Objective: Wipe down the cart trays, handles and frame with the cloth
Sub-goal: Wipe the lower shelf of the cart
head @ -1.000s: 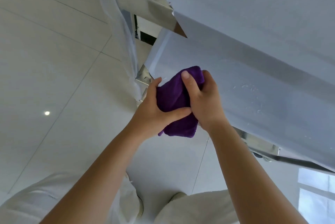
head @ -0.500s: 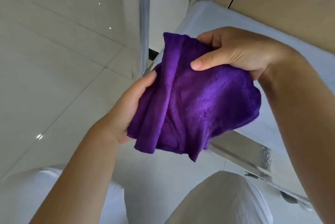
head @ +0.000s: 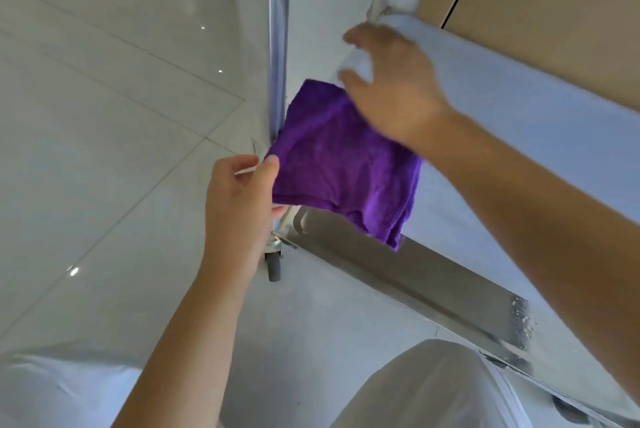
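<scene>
Head view: purple cloth (head: 343,164) spread out over the near corner of the cart tray (head: 519,122), right beside the upright frame post (head: 278,46), with a caster wheel (head: 273,263) below on the pale tiled floor (head: 104,115). Left hand (head: 240,199) pinching the cloth's left edge between thumb and fingers. Right hand (head: 391,88) blurred above the cloth's top corner, fingers spread and apparently holding nothing, though contact hard to call.
</scene>
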`<state>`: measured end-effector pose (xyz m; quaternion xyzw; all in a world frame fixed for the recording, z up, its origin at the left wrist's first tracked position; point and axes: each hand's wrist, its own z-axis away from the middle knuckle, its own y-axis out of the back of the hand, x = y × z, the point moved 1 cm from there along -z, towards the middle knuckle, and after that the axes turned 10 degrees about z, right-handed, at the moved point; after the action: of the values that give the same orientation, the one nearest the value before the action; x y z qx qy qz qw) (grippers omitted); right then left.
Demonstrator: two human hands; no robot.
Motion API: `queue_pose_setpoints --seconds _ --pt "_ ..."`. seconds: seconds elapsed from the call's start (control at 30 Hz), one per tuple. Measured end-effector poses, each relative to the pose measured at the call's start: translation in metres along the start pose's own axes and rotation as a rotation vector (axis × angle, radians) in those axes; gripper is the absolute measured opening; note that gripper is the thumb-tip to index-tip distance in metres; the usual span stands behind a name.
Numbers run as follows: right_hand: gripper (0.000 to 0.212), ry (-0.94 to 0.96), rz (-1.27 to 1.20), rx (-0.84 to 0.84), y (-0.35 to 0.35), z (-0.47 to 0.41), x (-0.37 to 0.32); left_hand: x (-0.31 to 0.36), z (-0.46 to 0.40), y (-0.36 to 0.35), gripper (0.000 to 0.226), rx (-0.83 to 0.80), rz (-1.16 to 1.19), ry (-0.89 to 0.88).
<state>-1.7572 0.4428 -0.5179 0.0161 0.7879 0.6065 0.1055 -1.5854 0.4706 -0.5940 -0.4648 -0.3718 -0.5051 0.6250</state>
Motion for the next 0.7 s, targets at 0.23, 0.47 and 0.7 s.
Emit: queue_pose_setpoints --seconds 0.23,0.47,0.7 --pt "0.067 0.260 0.136 -0.457 -0.053 0.027 -0.016 -0.019 0.024 -0.003 0.029 -0.017 -0.310 -0.468" --pt "0.069 0.532 0.141 -0.347 -0.058 -0.003 0.006 -0.029 0.021 -0.028 0.049 -0.040 -0.599 -0.787" --pt "0.068 0.605 0.043 -0.279 -0.067 -0.024 0.018 -0.013 0.000 -0.048 0.049 -0.149 -0.701 -0.851"
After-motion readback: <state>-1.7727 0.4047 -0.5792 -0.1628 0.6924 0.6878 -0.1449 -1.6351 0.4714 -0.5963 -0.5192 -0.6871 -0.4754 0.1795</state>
